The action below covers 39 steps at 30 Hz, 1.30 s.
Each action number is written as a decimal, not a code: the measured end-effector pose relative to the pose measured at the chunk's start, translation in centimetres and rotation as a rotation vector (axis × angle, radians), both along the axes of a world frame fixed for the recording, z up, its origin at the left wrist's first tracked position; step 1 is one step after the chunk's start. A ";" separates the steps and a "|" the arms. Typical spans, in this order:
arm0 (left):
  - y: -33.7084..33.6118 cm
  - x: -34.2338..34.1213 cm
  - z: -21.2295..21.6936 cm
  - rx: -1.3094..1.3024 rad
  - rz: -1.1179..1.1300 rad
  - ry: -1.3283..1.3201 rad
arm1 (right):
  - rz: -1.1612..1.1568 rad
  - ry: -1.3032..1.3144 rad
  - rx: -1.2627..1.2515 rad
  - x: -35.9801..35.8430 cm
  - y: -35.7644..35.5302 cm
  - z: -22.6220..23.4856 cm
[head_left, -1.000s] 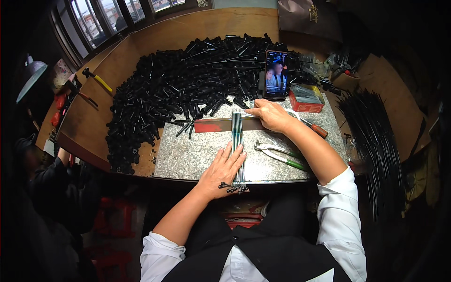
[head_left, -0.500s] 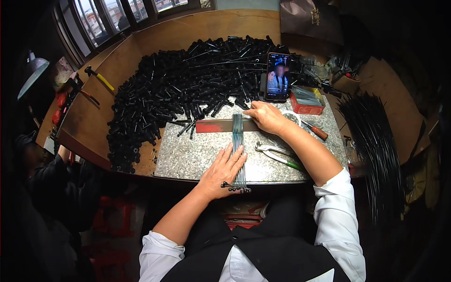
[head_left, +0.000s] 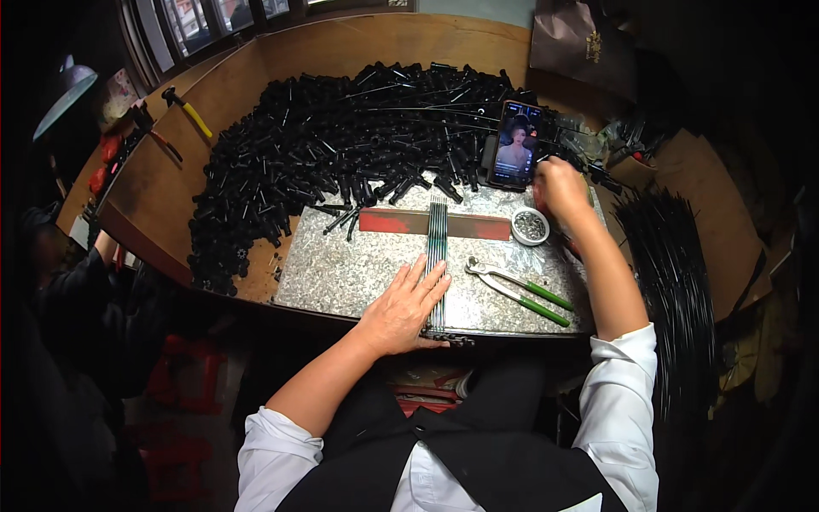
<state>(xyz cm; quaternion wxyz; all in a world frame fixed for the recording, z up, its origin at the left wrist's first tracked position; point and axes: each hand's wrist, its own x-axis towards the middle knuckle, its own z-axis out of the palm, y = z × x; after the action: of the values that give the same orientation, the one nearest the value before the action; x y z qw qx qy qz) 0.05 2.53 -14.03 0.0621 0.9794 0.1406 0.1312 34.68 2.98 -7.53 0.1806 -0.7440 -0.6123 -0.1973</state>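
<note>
My left hand point(head_left: 404, 309) lies with its fingers stretched out on a row of thin dark metal rods point(head_left: 438, 247), its thumb by their dark knobbed near ends. The rods run side by side toward the far side, across a red and dark bar point(head_left: 388, 221) set crosswise on a speckled stone slab point(head_left: 328, 286). Off to the right, my right hand point(head_left: 565, 189) is closed, fingers curled down beside the phone, over a red box that it mostly covers. What those fingers hold, if anything, is hidden. A white round dish point(head_left: 530, 226) of small metal bits stands just left of that hand.
Green-handled pincers point(head_left: 520, 293) lie on the slab. A large heap of black handle-like parts point(head_left: 341, 154) fills the back and left. A phone point(head_left: 515, 143) stands upright at the back. Long black rods point(head_left: 665, 282) hang at the right. A yellow-handled hammer point(head_left: 189, 113) is at the left wall.
My right hand has left the rods' far ends and moved right to the red box, uncovering the white dish and pincers' handles. My left hand stays on the rods. The view has shifted slightly.
</note>
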 end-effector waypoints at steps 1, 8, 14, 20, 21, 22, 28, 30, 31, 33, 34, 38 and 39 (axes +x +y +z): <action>-0.1 0.2 0.1 0.007 -0.006 0.015 | -0.065 -0.089 -0.030 2.8 -0.3 -0.4; 0.0 0.1 -0.4 0.036 0.000 0.019 | -0.290 -0.057 -0.328 9.7 -0.2 -3.0; -0.1 0.1 -0.4 0.043 -0.005 0.010 | -0.221 -0.168 -0.375 9.4 -0.7 -3.0; 0.1 -0.1 -0.6 0.066 -0.005 -0.019 | -0.108 -0.101 -0.234 8.8 -1.2 -2.3; 0.1 0.0 -0.6 0.063 -0.009 -0.021 | -0.159 -0.035 -0.299 8.6 -1.4 -1.9; 0.1 0.1 -0.6 0.060 -0.012 -0.022 | -0.210 0.032 -0.363 8.6 -1.5 -1.7; 0.1 -0.1 -0.5 0.064 -0.016 0.014 | -0.169 0.000 -0.367 8.9 -1.6 -1.5; 0.1 -0.1 -0.5 0.076 -0.015 0.012 | -0.140 -0.017 -0.317 8.8 -2.0 -1.5; 0.1 -0.1 -0.5 0.090 -0.018 0.012 | -0.113 -0.032 -0.264 8.7 -2.3 -1.6; 0.2 -0.1 -0.6 0.086 -0.013 0.013 | -0.103 -0.077 -0.234 8.4 -2.8 -1.4; 0.2 -0.1 -0.6 0.086 -0.009 0.014 | -0.095 -0.121 -0.199 8.2 -2.9 -1.4; 0.0 -0.1 0.0 -0.047 -0.019 -0.002 | -0.121 -0.137 -0.125 6.8 -2.7 -1.2; 0.0 -0.2 0.1 -0.048 -0.018 0.014 | -0.059 -0.113 -0.093 5.0 -2.5 -0.7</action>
<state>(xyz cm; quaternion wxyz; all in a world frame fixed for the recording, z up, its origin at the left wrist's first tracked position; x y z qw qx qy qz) -0.10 2.56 -13.94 0.0857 0.9797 0.1353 0.1202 39.69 0.47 -8.20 0.1053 -0.7570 -0.6079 -0.2154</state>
